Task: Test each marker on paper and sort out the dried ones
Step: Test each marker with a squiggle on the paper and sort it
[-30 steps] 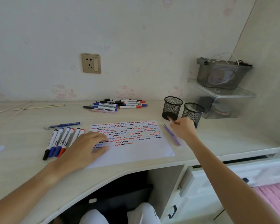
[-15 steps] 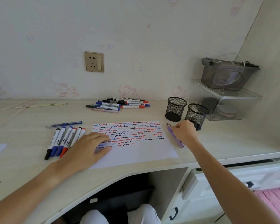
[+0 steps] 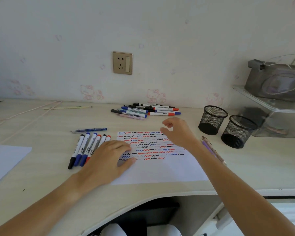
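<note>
— What's in the two black mesh cups [image 3: 212, 120] at the right?
— Round wire-mesh cylinders, standing upright side by side on the pale wood-grain tabletop [image 3: 41, 176]; as far as the mesh shows, nothing stands in either. Behind them a clear plastic shelf [image 3: 269, 103] carries a grey pouch [image 3: 276, 82].
— And the markers?
— A loose heap of markers [image 3: 146, 110] lies near the wall, white barrels with black, blue and red caps. A row of six markers [image 3: 87, 149] lies left of the paper [image 3: 160, 169], a flat white sheet covered in red, blue and black squiggles. A purple pen [image 3: 211, 149] lies just off its right edge.
— The hands?
— The left hand [image 3: 107, 160] lies flat, fingers spread on the sheet's left edge. The right hand [image 3: 177, 132] hovers over the sheet's top, fingers loosely curled, holding nothing.
</note>
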